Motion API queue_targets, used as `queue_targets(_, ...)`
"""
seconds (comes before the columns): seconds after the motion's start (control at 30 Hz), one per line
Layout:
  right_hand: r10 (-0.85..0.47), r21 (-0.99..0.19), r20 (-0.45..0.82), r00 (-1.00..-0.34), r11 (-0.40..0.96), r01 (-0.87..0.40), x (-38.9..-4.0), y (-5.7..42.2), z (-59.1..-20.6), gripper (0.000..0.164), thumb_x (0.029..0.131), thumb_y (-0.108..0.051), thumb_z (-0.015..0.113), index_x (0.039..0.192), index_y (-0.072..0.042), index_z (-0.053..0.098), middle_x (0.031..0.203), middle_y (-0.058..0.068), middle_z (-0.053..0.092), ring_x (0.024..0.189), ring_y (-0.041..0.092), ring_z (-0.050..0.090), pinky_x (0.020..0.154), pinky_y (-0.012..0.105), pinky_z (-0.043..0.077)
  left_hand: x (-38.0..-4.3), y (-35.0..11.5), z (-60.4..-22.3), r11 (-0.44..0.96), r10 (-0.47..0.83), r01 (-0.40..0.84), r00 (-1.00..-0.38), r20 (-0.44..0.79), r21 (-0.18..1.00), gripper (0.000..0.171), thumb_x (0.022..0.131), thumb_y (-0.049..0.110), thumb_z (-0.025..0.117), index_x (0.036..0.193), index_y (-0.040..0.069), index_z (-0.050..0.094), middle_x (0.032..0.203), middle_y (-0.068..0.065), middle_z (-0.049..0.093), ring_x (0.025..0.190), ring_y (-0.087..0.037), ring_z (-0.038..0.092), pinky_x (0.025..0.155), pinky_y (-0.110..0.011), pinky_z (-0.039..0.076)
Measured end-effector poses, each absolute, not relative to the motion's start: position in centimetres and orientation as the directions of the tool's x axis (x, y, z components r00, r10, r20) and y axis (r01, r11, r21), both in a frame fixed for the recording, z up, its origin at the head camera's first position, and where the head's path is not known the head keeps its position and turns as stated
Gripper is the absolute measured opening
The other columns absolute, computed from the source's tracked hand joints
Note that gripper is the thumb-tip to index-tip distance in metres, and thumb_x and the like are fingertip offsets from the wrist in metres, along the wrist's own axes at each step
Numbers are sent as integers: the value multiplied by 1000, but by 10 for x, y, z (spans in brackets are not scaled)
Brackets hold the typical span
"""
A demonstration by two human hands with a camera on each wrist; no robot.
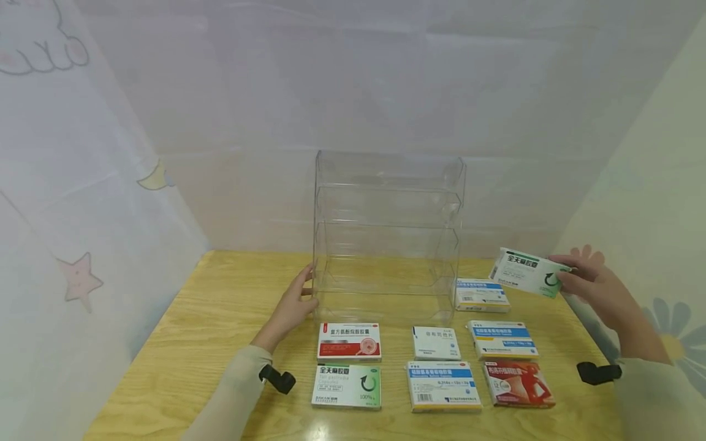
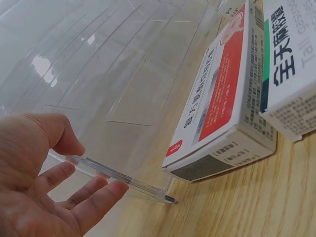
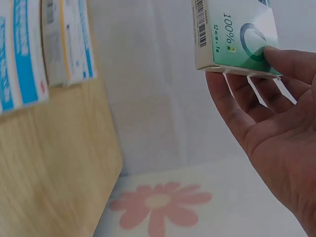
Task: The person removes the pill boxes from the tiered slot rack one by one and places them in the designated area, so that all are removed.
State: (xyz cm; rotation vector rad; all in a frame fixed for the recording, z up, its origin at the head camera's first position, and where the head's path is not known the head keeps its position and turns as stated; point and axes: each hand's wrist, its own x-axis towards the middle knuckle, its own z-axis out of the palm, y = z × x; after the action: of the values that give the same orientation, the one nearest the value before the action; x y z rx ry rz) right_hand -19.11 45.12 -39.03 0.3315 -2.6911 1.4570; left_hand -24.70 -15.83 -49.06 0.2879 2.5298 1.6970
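Observation:
A clear tiered display rack (image 1: pixel 386 257) stands upright on the table. At its left side my left hand (image 1: pixel 291 301) grips the edge of the side panel, thumb on one face and fingers on the other, as the left wrist view shows. Raised to the right of the rack, my right hand (image 1: pixel 598 288) holds a white and green medicine box (image 1: pixel 529 272) by its right end. In the right wrist view the thumb lies on the printed face of the box (image 3: pixel 242 37) and the fingers are behind and under it.
Before the rack lie a red and white box (image 1: pixel 349 342), another green and white box (image 1: pixel 346 386), a small white box (image 1: pixel 436 343), blue and white boxes (image 1: pixel 444 386) and a red box (image 1: pixel 520 384). One blue and white box (image 1: pixel 482 296) sits beside the rack's right side. Fabric walls surround the table.

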Motion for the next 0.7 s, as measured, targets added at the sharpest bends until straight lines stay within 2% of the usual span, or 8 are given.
queue_targets(0.07, -131, -815, 154, -979, 544, -201, -190, 463, -398, 45, 105, -11, 53, 149, -4, 47, 128, -22, 55, 101, -7, 61, 78, 13, 52, -248, -158, -490, 370, 201, 108, -979, 34, 923, 85, 92, -2, 57, 163, 25, 18, 162, -15, 29, 132, -42, 45, 79, -36, 56)
queue_targets(0.1, -126, -820, 155, -980, 537, -198, -190, 468, -401, 45, 104, -10, 53, 149, -5, 48, 120, -27, 56, 99, -8, 62, 78, 13, 53, -249, -158, -490, 371, 202, 106, -979, 32, 922, 86, 92, -3, 56, 163, 23, 17, 162, -16, 28, 132, -43, 45, 79, -36, 56)
queue_targets(0.17, -126, -822, 154, -980, 535, -198, -189, 477, -407, 47, 105, -10, 53, 151, -6, 46, 123, -30, 53, 101, -11, 60, 78, 13, 53, -250, -158, -491, 371, 205, 99, -979, 23, 923, 86, 92, -5, 56, 164, 20, 16, 162, -19, 27, 133, -45, 44, 79, -37, 56)
queue_targets(0.3, -115, -812, 118, -986, 561, -162, -186, 492, -418, 48, 106, -15, 52, 153, -12, 45, 134, -25, 44, 103, -15, 56, 78, 13, 53, -250, -158, -491, 364, 204, 87, -979, 12, 927, 86, 92, -5, 56, 164, 19, 14, 163, -20, 25, 134, -46, 42, 80, -42, 57)
queue_targets(0.4, -88, -796, 59, -994, 598, -100, -185, 502, -427, 48, 107, -22, 50, 151, -5, 43, 136, -14, 40, 101, -16, 54, 78, 16, 54, -250, -158, -492, 369, 199, 93, -980, 20, 925, 86, 93, -4, 57, 164, 23, 16, 162, -17, 26, 133, -44, 44, 80, -42, 58)
queue_targets(0.5, -49, -769, 9, -999, 638, -38, -185, 512, -440, 53, 107, -27, 49, 147, 7, 40, 128, -12, 43, 97, -17, 52, 77, 19, 56, -249, -159, -493, 374, 197, 107, -980, 33, 921, 86, 93, -2, 57, 163, 26, 17, 162, -15, 28, 132, -41, 45, 79, -39, 57)
queue_targets(0.57, -36, -764, -11, -999, 645, -15, -185, 520, -448, 56, 108, -27, 48, 147, 11, 36, 121, -16, 46, 96, -16, 52, 77, 20, 56, -249, -158, -494, 374, 198, 113, -979, 40, 921, 86, 92, -2, 58, 163, 28, 18, 161, -14, 29, 132, -41, 45, 78, -37, 57)
queue_targets(0.7, -5, -783, -30, -1000, 622, 20, -185, 532, -464, 50, 108, -26, 46, 145, 8, 41, 113, -28, 46, 92, -15, 53, 74, 19, 56, -249, -159, -494, 377, 196, 113, -980, 40, 919, 87, 91, -1, 57, 163, 28, 18, 161, -14, 29, 131, -40, 46, 77, -35, 56)
